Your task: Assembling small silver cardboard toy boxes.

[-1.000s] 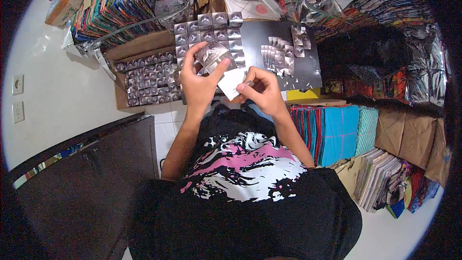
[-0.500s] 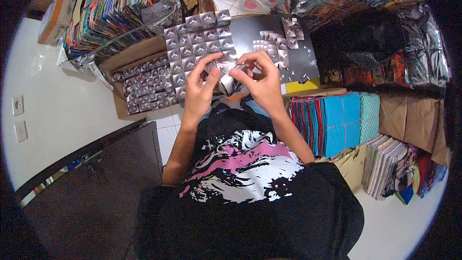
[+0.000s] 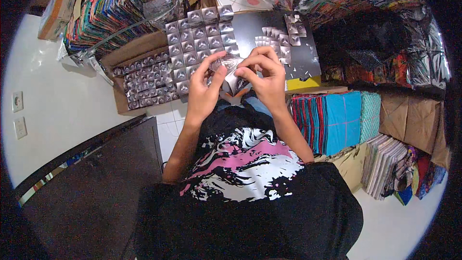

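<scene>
Left hand and right hand pinch a glossy, folded card, its long axis slanting toward the cloth shirt.

Your left forearm points toward one o'clock, your right forearm toward eleven. Your left hand pinches with thumb and bent index; just beside it, your right hand curls its fingers toward nine o'clock.
</scene>
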Tool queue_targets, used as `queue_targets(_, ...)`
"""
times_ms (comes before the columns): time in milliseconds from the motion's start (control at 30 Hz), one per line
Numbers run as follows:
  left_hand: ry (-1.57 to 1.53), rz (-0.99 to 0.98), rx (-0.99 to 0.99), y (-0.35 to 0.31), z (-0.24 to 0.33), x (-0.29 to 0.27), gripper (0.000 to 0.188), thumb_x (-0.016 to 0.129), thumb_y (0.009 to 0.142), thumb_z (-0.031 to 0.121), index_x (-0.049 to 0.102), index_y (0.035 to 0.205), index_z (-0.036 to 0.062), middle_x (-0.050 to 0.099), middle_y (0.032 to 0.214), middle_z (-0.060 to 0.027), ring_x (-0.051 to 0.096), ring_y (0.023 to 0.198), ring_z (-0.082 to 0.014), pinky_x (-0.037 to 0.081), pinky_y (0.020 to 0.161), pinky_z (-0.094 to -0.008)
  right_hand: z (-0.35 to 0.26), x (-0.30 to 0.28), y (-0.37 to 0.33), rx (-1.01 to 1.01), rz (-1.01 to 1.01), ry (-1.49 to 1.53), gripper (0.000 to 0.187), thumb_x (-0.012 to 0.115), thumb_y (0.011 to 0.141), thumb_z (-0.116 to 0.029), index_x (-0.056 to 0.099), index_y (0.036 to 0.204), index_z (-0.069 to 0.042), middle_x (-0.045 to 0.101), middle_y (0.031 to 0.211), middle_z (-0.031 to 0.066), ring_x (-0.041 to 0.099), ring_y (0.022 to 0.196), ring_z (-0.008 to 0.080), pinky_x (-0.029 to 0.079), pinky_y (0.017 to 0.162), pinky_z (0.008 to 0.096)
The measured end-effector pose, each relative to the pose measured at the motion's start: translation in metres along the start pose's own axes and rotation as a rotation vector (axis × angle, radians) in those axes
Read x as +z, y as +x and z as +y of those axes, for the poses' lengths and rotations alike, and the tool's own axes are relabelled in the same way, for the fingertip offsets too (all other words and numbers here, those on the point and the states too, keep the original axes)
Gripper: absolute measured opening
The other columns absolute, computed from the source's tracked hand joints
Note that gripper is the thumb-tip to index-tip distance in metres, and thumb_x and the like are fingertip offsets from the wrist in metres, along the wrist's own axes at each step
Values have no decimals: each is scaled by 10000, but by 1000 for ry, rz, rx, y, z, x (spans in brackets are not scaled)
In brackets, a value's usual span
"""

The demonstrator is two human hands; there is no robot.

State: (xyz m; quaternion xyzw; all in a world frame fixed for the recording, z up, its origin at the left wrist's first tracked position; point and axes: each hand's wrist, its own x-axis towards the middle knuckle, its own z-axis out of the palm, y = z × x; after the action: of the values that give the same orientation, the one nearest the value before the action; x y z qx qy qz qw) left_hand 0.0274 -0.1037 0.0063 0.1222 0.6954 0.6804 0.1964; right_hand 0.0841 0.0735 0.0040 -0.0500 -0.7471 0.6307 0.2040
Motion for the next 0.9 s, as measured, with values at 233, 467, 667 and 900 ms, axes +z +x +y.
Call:
queue_targets(233,-149,-44,60,-7,6,6,780,954,760,277,602,1412,32,701,1225,-107,669,1118,-175,627,863,-333,1,-3,4,28,-65,211,133,790,886,-69,720,988,-17,661,1231,116,636,1180,204,534,941,325)
queue_targets(467,139,26,195,-5,3,14,732,959,755,276,639,1367,33,718,1241,-106,708,1053,-157,608,856,-324,7,-13,-1,-1,-161,225,137,779,896,-108,713,981,-23,669,1324,154,637,1192,238,497,1007,367)
queue_targets(667,-66,31,254,12,-9,22,604,932,771,347,672,1228,49,598,1211,-84,579,1198,-218,443,1060,-355,19,-30,10,-31,-194,351,101,758,926,-106,713,968,-26,677,1288,149,636,1207,252,483,1048,378)
queue_targets(900,42,164,339,35,-3,65,592,931,763,412,682,1163,54,583,1208,-100,578,1180,-239,449,1039,-362,17,-70,25,6,-173,450,295,844,872,-120,737,1133,-31,650,1356,149,614,1290,228,539,1041,336)
